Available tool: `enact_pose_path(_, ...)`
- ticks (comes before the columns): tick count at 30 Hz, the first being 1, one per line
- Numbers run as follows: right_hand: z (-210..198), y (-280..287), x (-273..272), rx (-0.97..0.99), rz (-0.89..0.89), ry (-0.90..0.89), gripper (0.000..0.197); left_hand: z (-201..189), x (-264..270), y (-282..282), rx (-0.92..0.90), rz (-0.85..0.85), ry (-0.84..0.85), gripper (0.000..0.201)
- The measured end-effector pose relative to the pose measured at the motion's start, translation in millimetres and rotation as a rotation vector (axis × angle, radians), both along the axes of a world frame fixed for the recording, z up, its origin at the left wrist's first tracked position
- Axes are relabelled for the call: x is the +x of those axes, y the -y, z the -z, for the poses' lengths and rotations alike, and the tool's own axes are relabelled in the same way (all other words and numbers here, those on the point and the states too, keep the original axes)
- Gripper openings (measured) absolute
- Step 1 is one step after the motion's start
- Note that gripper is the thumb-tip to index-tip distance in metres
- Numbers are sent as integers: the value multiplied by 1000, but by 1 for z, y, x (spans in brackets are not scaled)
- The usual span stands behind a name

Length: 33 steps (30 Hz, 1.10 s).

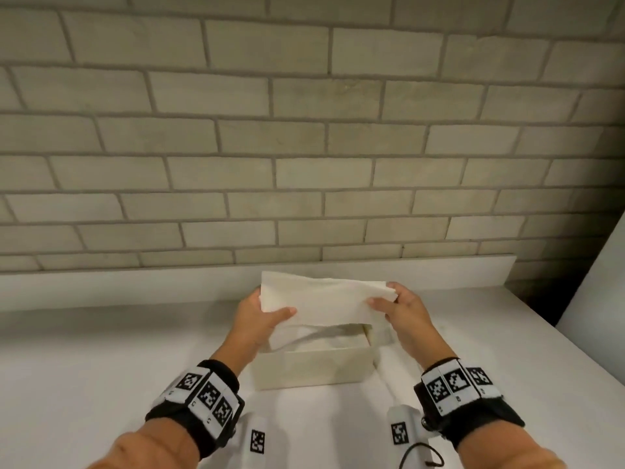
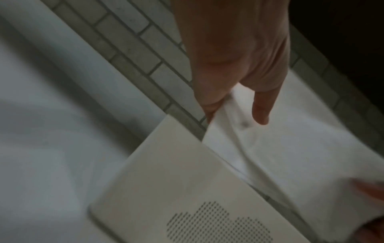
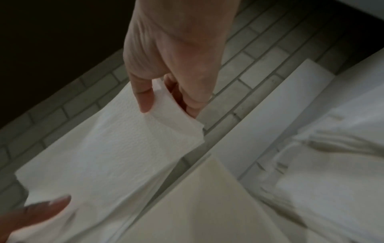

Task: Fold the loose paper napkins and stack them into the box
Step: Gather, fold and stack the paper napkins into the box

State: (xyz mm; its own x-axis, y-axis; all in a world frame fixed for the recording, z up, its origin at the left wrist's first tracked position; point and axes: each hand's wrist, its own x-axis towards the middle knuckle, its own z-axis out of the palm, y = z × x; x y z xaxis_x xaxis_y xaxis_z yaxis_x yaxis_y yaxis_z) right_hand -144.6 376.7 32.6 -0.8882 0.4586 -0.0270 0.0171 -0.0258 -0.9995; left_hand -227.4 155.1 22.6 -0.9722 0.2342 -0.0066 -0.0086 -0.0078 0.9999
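Napkin hangs folded over the box, left hand and right hand pinching its ends; some napkins already lie inside, and loose ones wait on the desk.

My left hand and right hand pinch a napkin stretched between them, and it covers the open box directly below, blocking a straight drop in. Beyond my fingers the raised ledge and brick wall shut off forward reach. Bare counter lies open outside my left hand; loose napkins crowd the counter beside my right.
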Motion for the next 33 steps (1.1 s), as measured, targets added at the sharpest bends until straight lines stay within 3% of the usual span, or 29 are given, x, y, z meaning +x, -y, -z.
enact_pose_path(4,19,20,-17,104,-84,180,43,16,1,7,-55,-3,-7,38)
enact_pose_path(6,19,20,-22,100,-37,177,37,17,-2,11,-68,-12,-27,28)
enact_pose_path(9,12,15,-25,24,-30,55,28,11,-9,18,26,-44,-51,29)
enact_pose_path(11,12,14,-24,-16,-77,24,36,8,-15,21,77,-52,-67,40)
enact_pose_path(14,25,17,-27,60,-139,119,54,18,-18,20,0,-40,-22,64)
enact_pose_path(16,30,23,-31,111,-133,164,49,25,-19,17,-61,-78,8,70)
enact_pose_path(21,18,20,-35,72,-32,101,20,15,-21,15,-79,-107,-78,58)
enact_pose_path(25,23,16,-32,76,-62,189,32,19,-20,12,-124,-52,-12,65)
enact_pose_path(27,26,19,-32,111,-45,249,34,22,-20,10,-151,-52,-11,57)
enact_pose_path(30,23,17,-32,72,26,178,27,19,-21,8,-115,-53,-66,39)
enact_pose_path(33,23,19,-27,240,-2,259,33,20,-21,9,-189,-42,-30,46)
